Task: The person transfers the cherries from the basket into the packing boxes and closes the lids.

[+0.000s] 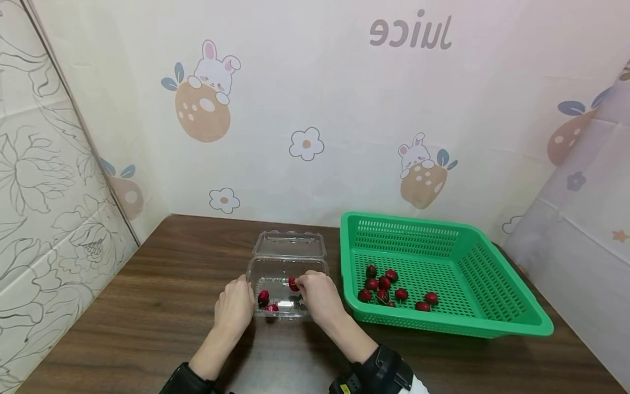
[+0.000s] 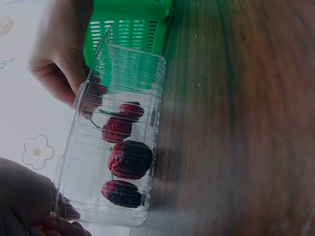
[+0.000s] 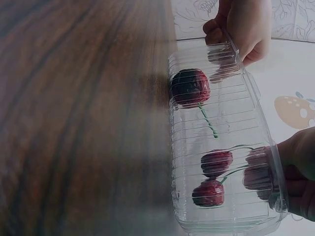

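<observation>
A clear plastic clamshell box (image 1: 283, 268) stands on the table with its lid (image 1: 290, 244) folded back. My left hand (image 1: 234, 306) grips the box's left rim, fingers curled over the edge in the right wrist view. Inside the box, my right hand (image 1: 321, 298) pinches the green stems of a pair of cherries (image 3: 216, 163), which hang low near the base. In the head view only one red cherry (image 1: 293, 283) of that pair shows beside the fingertips; the hand covers the rest. Two more cherries (image 1: 263, 298) lie at the box's left front.
Right of the box, a green plastic basket (image 1: 492, 326) with slotted walls holds several cherries (image 1: 384, 283), mostly in its left half. Both stand on a dark wooden table (image 1: 147, 306). Behind rises a pale printed curtain (image 1: 305, 180).
</observation>
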Motion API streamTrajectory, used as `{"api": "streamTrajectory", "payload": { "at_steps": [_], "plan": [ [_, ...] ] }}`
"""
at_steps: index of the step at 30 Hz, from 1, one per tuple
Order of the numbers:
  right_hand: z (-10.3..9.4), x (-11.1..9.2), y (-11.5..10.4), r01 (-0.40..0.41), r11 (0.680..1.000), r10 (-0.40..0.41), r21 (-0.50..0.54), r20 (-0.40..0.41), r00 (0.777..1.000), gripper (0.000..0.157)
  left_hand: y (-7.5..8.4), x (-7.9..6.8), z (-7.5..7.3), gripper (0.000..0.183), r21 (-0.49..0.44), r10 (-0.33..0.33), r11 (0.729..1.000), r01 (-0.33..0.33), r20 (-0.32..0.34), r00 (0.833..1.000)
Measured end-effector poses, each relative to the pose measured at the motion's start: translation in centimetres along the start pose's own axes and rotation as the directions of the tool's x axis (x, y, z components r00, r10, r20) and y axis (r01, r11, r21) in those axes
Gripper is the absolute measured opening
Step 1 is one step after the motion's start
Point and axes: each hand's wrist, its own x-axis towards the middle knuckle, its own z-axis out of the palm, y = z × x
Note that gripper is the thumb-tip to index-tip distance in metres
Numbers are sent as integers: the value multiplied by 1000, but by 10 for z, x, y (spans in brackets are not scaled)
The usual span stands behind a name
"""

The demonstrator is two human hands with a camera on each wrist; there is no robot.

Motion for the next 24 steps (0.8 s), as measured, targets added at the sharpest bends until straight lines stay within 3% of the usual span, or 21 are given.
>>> {"api": "streamTrajectory", "payload": {
  "at_steps": [24],
  "plan": [
    [4,3,0,-118,993,119,-12,168,979,9,-1,0,1,13,-5,5,1000,-5,-1,1000]
  ]
}}
